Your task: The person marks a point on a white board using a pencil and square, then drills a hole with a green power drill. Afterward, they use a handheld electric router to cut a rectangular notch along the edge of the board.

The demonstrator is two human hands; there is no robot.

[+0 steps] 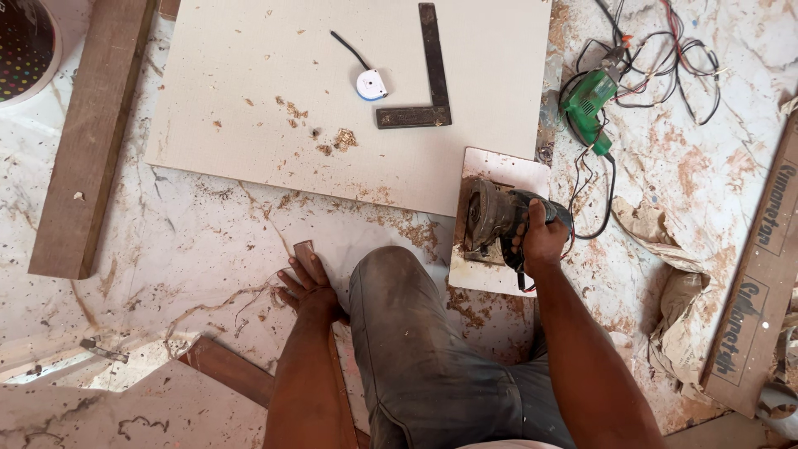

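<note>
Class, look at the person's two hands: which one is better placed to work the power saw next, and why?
Right. The right hand already grips the power saw on its small board. The left hand lies flat on a narrow wood strip, across the knee from the saw.

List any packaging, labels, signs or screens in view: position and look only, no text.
Cardboard carton piece: right edge of the floor, leaning diagonally; long flat brown strip with dark printed lettering.
Nothing else: no screens or signs visible; the tools near the hands show no readable labels.
</note>
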